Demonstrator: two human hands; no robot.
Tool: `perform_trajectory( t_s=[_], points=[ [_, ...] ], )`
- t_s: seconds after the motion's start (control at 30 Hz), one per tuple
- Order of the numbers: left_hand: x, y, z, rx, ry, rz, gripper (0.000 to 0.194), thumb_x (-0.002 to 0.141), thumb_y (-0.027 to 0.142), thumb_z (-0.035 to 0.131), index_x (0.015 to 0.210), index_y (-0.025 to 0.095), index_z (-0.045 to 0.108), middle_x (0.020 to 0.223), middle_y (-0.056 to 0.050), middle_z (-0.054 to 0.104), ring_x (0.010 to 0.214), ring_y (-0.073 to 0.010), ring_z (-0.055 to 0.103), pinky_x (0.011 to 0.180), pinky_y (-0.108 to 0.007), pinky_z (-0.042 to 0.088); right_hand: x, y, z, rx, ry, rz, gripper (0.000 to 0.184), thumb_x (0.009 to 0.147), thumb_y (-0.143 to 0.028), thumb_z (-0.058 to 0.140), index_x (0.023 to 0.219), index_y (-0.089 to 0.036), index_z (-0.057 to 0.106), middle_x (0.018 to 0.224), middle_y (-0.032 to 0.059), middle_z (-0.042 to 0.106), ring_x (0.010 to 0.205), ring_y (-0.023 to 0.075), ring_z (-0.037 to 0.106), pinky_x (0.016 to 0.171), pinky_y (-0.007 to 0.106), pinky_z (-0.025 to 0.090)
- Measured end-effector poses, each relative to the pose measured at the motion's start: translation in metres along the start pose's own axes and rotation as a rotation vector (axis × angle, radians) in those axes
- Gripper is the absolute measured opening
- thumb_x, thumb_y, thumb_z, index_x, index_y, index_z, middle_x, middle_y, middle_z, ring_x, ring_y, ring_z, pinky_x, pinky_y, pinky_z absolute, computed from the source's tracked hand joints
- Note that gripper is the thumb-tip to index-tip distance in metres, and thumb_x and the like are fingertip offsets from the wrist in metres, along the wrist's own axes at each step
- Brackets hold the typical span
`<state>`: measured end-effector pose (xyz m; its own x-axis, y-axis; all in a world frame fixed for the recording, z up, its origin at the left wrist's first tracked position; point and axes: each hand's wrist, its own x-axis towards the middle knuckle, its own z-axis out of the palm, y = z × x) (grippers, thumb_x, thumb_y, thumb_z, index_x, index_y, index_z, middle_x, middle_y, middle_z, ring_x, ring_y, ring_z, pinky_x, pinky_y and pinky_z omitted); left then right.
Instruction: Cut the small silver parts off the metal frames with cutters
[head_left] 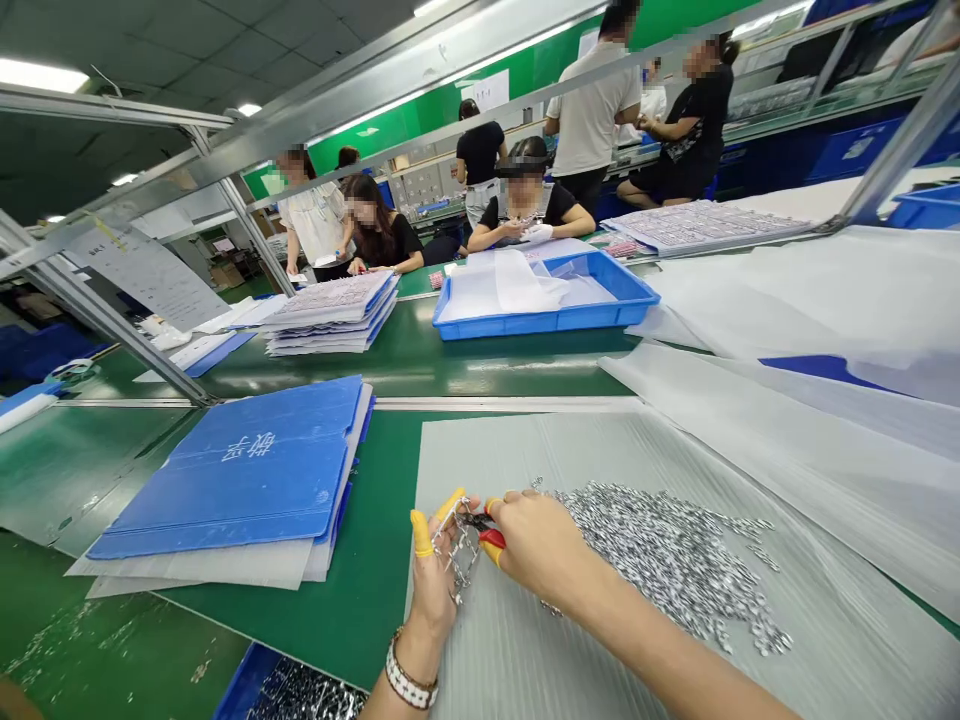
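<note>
**Two hands working over a silvery heap (667,560)**

The left hand (435,580) pinches a wiry metal lattice (461,545) between thumb and forefinger, both in yellow finger cots (421,533). The right hand (536,545) is closed around red-handled cutters (493,538), their dark tips at the lattice, though the exact bite is too small to tell. The heap's jagged, glinting bits lie just right of the hands on a ribbed gray plastic sheet (495,650). A blue folder (232,470) rests on the green bench (375,590) to the left.
</note>
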<state>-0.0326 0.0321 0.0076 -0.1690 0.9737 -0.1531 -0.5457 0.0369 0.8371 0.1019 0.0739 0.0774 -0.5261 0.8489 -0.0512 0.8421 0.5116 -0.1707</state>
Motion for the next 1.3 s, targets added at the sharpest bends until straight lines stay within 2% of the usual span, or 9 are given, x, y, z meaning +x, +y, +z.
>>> perform_trajectory(
  t_s=[0.2, 0.43, 0.67, 0.9, 1.3],
  points=[
    [0.000, 0.004, 0.004, -0.039, 0.047, -0.003, 0.070, 0.075, 0.073, 0.046, 0.104, 0.013, 0.070, 0.109, -0.015, 0.069, 0.111, -0.0316, 0.056, 0.100, -0.043, 0.037, 0.000, 0.003, 0.001, -0.062, 0.036, 0.008, 0.017, 0.083, -0.023, 0.053, 0.087, -0.019, 0.069, 0.081, 0.0105, 0.070, 0.076, 0.0279, 0.068, 0.058, 0.032, 0.045],
    [0.005, 0.020, 0.001, -0.215, 0.075, -0.023, 0.071, 0.081, 0.070, 0.038, 0.104, 0.010, 0.068, 0.106, -0.018, 0.069, 0.090, -0.0271, 0.064, 0.084, -0.039, 0.047, -0.006, 0.014, 0.016, -0.082, 0.052, -0.026, 0.020, 0.083, -0.025, 0.052, 0.092, -0.020, 0.069, 0.082, 0.0100, 0.070, 0.079, 0.0284, 0.066, 0.065, 0.035, 0.046],
    [0.007, 0.026, -0.005, -0.233, 0.066, -0.032, 0.073, 0.083, 0.068, 0.035, 0.107, 0.006, 0.066, 0.108, -0.021, 0.068, 0.095, -0.0301, 0.065, 0.092, -0.041, 0.043, -0.017, 0.005, 0.011, -0.031, 0.061, -0.029, 0.018, 0.079, -0.026, 0.052, 0.086, -0.017, 0.066, 0.080, 0.0108, 0.067, 0.077, 0.0273, 0.064, 0.066, 0.034, 0.041],
    [0.009, 0.020, -0.006, -0.209, 0.056, -0.058, 0.072, 0.083, 0.067, 0.036, 0.108, 0.006, 0.066, 0.110, -0.022, 0.067, 0.096, -0.0301, 0.065, 0.093, -0.040, 0.042, -0.013, -0.004, 0.008, -0.035, -0.046, -0.019, 0.022, 0.080, -0.029, 0.051, 0.088, -0.015, 0.066, 0.085, 0.0124, 0.068, 0.082, 0.0276, 0.063, 0.068, 0.034, 0.041],
    [0.008, 0.012, -0.003, -0.111, 0.054, 0.002, 0.071, 0.085, 0.066, 0.034, 0.108, 0.008, 0.066, 0.109, -0.020, 0.068, 0.097, -0.0299, 0.065, 0.097, -0.043, 0.041, -0.004, -0.004, 0.014, -0.018, -0.069, 0.004, 0.023, 0.080, -0.029, 0.054, 0.091, -0.014, 0.067, 0.087, 0.0130, 0.068, 0.086, 0.0293, 0.063, 0.071, 0.037, 0.042]
  ],
)
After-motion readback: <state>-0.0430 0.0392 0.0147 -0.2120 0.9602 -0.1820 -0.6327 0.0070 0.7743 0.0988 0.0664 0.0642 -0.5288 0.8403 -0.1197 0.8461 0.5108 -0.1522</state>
